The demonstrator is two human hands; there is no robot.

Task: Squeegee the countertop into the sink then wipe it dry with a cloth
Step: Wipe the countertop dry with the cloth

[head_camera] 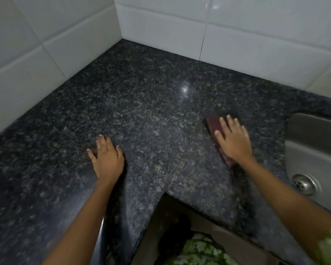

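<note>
A dark speckled granite countertop (151,115) fills an L-shaped corner. My right hand (234,139) lies flat on a dark red cloth (213,124), pressing it onto the counter just left of the steel sink (310,150). Part of the cloth sticks out beyond my fingers and below my wrist. My left hand (106,158) rests palm down on the bare counter, fingers spread, holding nothing. No squeegee is in sight.
White tiled walls (180,29) close the counter at the back and left. The sink's drain (303,184) sits at the right edge. The counter's inner corner edge (163,194) drops off near me, with green patterned fabric (201,251) below.
</note>
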